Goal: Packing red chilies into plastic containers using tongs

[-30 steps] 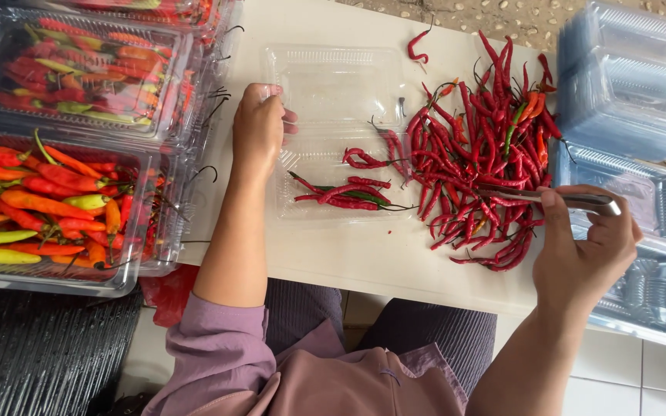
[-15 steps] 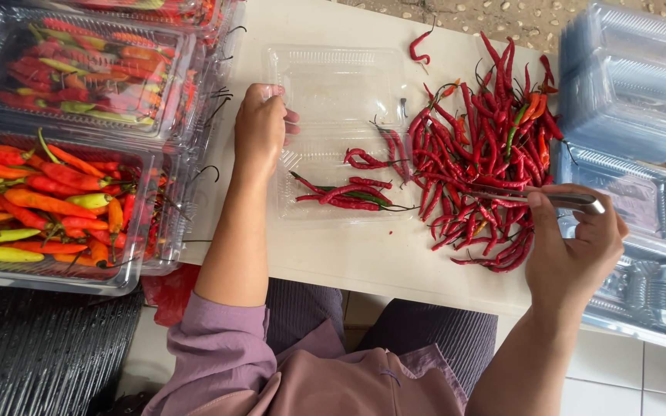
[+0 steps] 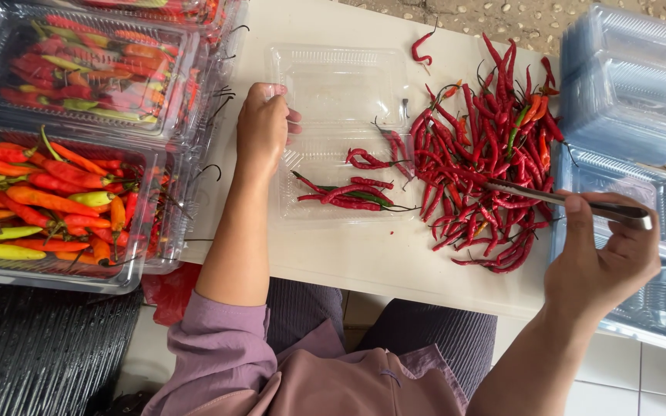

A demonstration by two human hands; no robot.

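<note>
My right hand grips metal tongs whose tips reach into a pile of thin red chillies on the white table. My left hand rests closed on the left edge of an open clear plastic clamshell box. A few red chillies lie in the near half of that box.
Clear boxes filled with red, orange and green chillies are stacked at the left. Stacks of blue-tinted plastic boxes stand at the right. One loose chilli lies at the far edge. A black crate sits below left.
My right hand has shifted the tongs slightly left, deeper into the chilli pile. My left hand has stayed on the box.
</note>
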